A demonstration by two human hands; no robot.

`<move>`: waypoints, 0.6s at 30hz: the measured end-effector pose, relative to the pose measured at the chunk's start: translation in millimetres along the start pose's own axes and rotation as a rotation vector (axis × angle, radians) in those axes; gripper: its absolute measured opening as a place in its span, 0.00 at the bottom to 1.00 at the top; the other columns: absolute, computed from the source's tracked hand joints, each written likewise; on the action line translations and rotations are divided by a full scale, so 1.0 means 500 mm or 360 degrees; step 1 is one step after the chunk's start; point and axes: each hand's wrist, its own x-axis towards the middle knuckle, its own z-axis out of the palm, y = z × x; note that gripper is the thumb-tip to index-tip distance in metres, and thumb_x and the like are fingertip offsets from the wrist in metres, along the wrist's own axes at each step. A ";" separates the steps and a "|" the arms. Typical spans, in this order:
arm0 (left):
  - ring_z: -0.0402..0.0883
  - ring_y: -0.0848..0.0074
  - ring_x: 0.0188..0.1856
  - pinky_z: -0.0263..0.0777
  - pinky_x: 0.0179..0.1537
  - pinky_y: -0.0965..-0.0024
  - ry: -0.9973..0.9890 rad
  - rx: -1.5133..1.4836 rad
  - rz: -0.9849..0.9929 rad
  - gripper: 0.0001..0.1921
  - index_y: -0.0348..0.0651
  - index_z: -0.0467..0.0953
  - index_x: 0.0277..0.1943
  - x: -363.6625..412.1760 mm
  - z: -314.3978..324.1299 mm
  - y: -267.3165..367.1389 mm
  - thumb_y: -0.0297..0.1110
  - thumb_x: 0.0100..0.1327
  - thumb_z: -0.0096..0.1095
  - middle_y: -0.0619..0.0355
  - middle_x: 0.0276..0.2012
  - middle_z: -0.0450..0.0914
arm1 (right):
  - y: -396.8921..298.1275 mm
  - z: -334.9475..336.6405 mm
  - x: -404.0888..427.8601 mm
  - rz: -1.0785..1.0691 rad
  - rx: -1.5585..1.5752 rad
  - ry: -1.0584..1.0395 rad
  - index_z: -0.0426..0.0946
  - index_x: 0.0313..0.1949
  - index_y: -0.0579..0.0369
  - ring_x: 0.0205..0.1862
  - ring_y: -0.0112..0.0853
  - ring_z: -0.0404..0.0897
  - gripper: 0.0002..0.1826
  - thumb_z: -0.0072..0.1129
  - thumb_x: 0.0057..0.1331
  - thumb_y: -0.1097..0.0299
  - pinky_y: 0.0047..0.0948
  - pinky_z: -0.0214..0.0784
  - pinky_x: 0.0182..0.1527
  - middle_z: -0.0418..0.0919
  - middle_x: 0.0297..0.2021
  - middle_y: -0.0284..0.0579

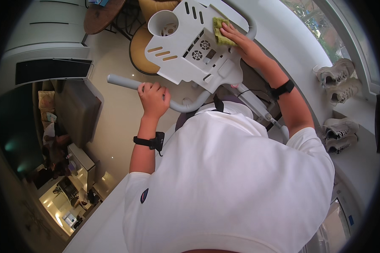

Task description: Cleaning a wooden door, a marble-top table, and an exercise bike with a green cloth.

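My left hand point(154, 99) is wrapped around a grey tubular handlebar point(123, 81), whose rounded end sticks out to the left. My right hand point(245, 47) presses a folded yellow-green cloth point(220, 31) against the upper right part of a white plastic console point(185, 69), which looks like part of an exercise machine. Slots and two round vent grilles point(205, 45) mark the console's face. At its upper left is a round cup holder point(163, 22). Below the console, a pale metal post point(251, 102) with a dark cable runs down to the right. My right fingertips rest on the cloth.
A yellow-cushioned chair point(141, 52) and a brown oval table point(101, 17) stand beyond the console. Pairs of sneakers point(337, 74) sit on a ledge by the window at right. At left are a grey sofa-like seat point(76, 107) and a blurred person point(55, 151).
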 end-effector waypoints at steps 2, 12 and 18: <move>0.72 0.69 0.39 0.57 0.56 0.58 0.0006 0.0016 -0.0028 0.05 0.45 0.81 0.25 0.000 0.003 -0.001 0.33 0.55 0.62 0.64 0.28 0.77 | -0.009 0.007 -0.041 0.0098 0.0008 0.0006 0.59 0.72 0.45 0.75 0.41 0.52 0.43 0.47 0.57 0.90 0.40 0.47 0.76 0.54 0.74 0.40; 0.72 0.69 0.40 0.56 0.58 0.57 0.0101 -0.0086 -0.0015 0.06 0.47 0.80 0.24 -0.014 0.004 -0.012 0.33 0.56 0.62 0.64 0.29 0.77 | -0.130 0.082 -0.014 0.0466 0.0267 0.0447 0.57 0.72 0.43 0.74 0.50 0.54 0.37 0.47 0.65 0.86 0.41 0.45 0.74 0.58 0.73 0.46; 0.73 0.70 0.41 0.55 0.58 0.57 0.0044 -0.0139 0.0063 0.06 0.48 0.81 0.27 -0.008 -0.006 -0.011 0.35 0.58 0.63 0.66 0.31 0.77 | -0.237 0.238 0.062 -0.0008 -0.0106 0.0108 0.53 0.74 0.44 0.73 0.61 0.50 0.37 0.56 0.69 0.69 0.51 0.46 0.73 0.46 0.76 0.47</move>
